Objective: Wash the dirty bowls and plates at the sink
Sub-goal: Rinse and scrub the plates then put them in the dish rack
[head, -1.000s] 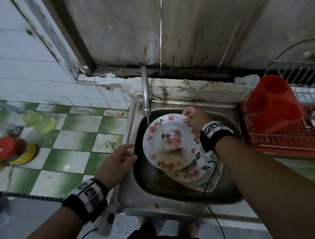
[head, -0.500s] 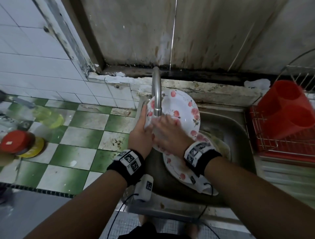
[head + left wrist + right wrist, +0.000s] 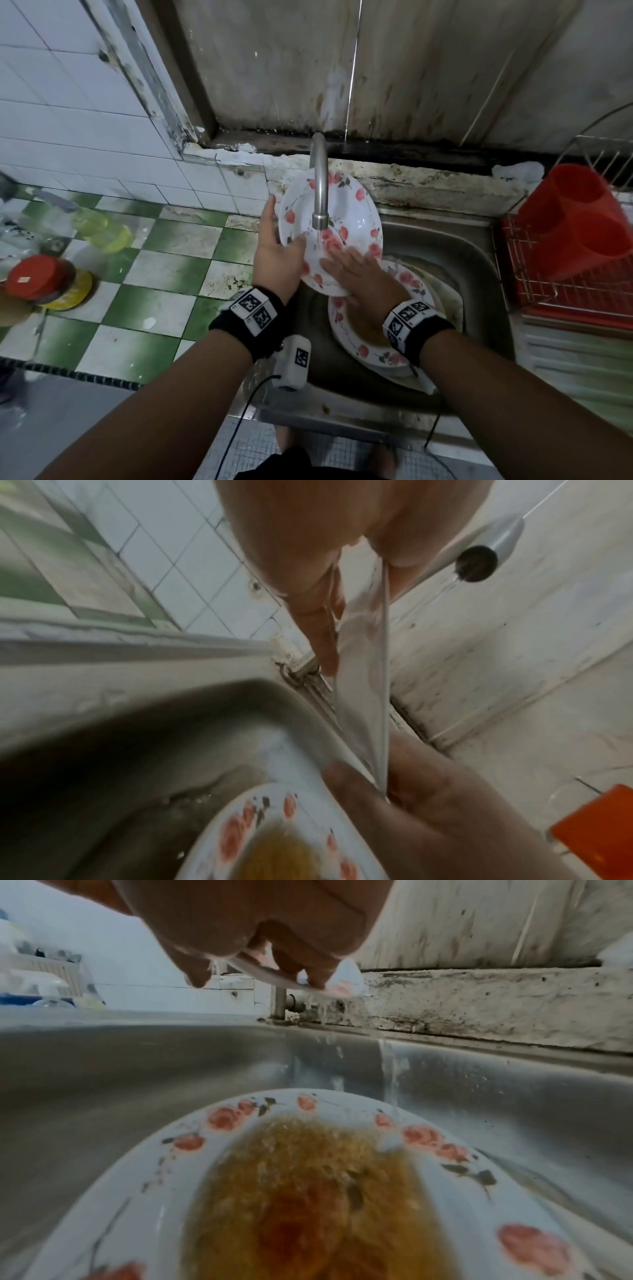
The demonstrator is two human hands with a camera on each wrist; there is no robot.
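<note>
Rinsing stage, first plate of the stack. Floral plate [image 3: 346,219] held tilted under the tap [image 3: 320,192], above the sink [image 3: 479,274], with a thin stream of water falling onto its face. Left hand [image 3: 277,253] gripping the plate's left rim: thumb on the front face, fingers running behind the rim, as confirmed in the left wrist view. Right hand [image 3: 359,274] laid flat on the lower part of the plate's face, fingers straight and spread, rubbing position, holding nothing; no sponge or cloth visible. Held plate's face appearing largely free of residue, though not confirmed clean. Below it, resting in the sink basin: a stack of dirty plates [image 3: 376,339], the top one carrying a pool of brownish-yellow residue in its centre, plainly shown in the right wrist view. Exact count of items in the stack not determinable; bowls not distinguishable. Red drying rack [image 3: 548,281] to the right of the sink, showing no washed plates in the visible part. Judged progress: early, with one plate in hand, none racked, stack untouched. Remaining: finish rinse, transfer to rack, repeat for each soiled item.
</note>
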